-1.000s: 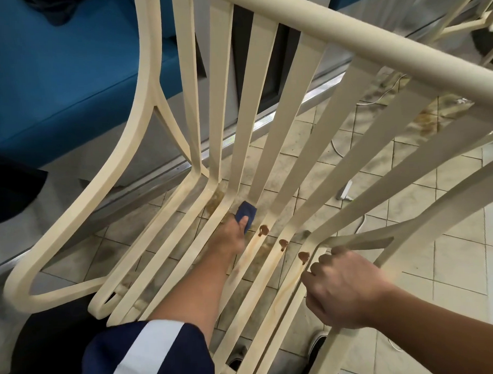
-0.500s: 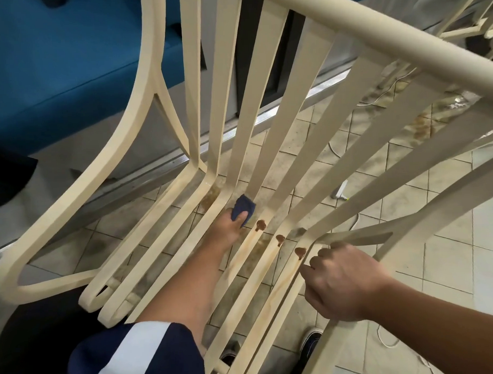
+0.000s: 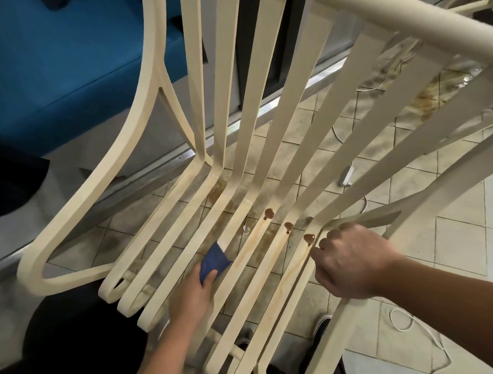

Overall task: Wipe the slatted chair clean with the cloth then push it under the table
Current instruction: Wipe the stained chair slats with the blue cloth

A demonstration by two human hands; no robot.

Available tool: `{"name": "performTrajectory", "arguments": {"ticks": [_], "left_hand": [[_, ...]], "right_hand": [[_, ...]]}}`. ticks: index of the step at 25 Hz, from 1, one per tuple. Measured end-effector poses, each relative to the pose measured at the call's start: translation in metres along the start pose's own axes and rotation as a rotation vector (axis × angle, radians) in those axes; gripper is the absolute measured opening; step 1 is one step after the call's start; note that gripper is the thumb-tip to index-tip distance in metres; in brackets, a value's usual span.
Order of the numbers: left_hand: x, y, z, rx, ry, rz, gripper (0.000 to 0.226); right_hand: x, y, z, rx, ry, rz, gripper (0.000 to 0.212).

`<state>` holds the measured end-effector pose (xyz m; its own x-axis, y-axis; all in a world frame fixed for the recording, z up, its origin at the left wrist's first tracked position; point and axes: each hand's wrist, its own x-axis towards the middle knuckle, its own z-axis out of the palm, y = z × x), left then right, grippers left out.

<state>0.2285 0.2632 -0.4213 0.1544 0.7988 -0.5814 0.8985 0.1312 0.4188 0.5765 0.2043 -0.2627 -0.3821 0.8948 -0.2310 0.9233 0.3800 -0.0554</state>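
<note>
The cream slatted chair fills the view, seen from above its seat. My left hand grips a small blue cloth and presses it on a middle seat slat near the front. Three brown blobs with streaks below them sit on the slats to the right, near the seat's bend, and a brown smear marks the bend further left. My right hand curls round the chair's right side rail next to the rightmost blob.
A blue upholstered seat stands at the upper left behind the chair. Stained beige floor tiles show through the slats, with white cables and a white plug lying on them. My dark shoes show below the seat.
My left hand has drawn the blue cloth down the slat from the seat's bend toward the front edge. My right hand has kept its hold on the side rail.
</note>
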Motion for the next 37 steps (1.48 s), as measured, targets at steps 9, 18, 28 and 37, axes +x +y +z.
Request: {"name": "performTrajectory", "arguments": {"ticks": [9,18,28,37], "left_hand": [[0.028,0.057,0.018,0.378,0.132,0.003,0.050],[0.113,0.159,0.019,0.235,-0.042,0.019,0.048],[0.119,0.156,0.012,0.054,-0.055,0.023,0.041],[0.051,0.063,0.006,-0.010,0.019,-0.073,0.040]], "right_hand": [[0.000,0.001,0.004,-0.002,0.016,-0.017,0.030],[0.000,0.000,0.004,0.033,0.002,-0.023,0.028],[0.002,0.002,0.001,0.027,-0.029,-0.021,0.029],[0.001,0.002,0.000,-0.006,-0.043,0.000,0.029]]}}
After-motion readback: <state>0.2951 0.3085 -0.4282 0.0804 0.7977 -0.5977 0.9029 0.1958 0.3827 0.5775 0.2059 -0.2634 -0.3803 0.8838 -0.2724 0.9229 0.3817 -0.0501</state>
